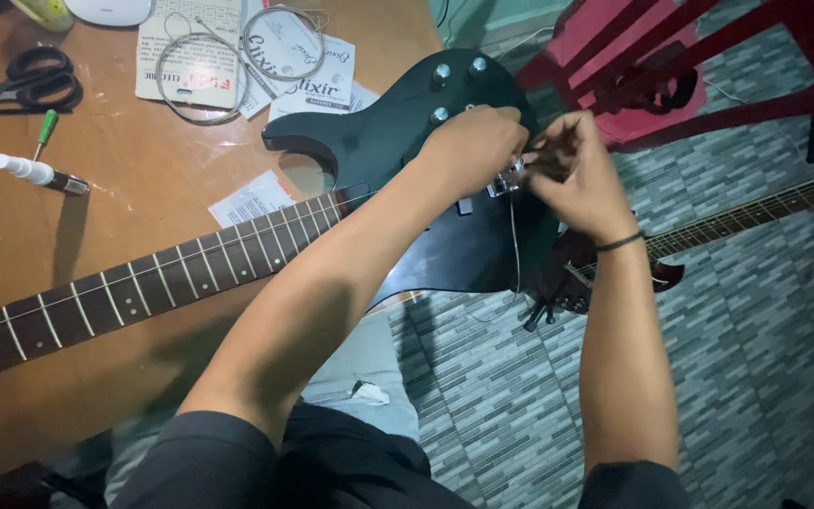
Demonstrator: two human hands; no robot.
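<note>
Nearest the camera are the person's dark sleeves and two bare forearms reaching away over a grey patterned tile floor (482, 396). The left hand (471, 146) is curled into a loose fist and presses down on the body of a black electric guitar (379, 141), right at the small metal bridge (506, 179). The right hand (577, 179), with a dark band (619, 242) on its wrist, meets it from the other side; its fingers are bunched and blurred at the bridge, and whether they pinch a string there cannot be told. A thin string (512, 236) hangs straight down from the bridge across the guitar's body. The guitar lies flat, its body overhanging the edge of a brown wooden table (143, 198), and its long axis runs on a slant: the neck (134, 292) points down-left toward the picture's left edge, the body end up-right with three metal knobs (440, 73). Beneath the right wrist lies a second, dark red guitar (614, 273) on the floor, its neck running off to the right. Farther back on the table sit a small white bottle (35, 172), a green-handled tool (45, 130), black scissors (35, 80), and paper string packets (303, 66) with coiled wire strings (202, 80) on them. A red stool (699, 57) stands beyond the hands.
</note>
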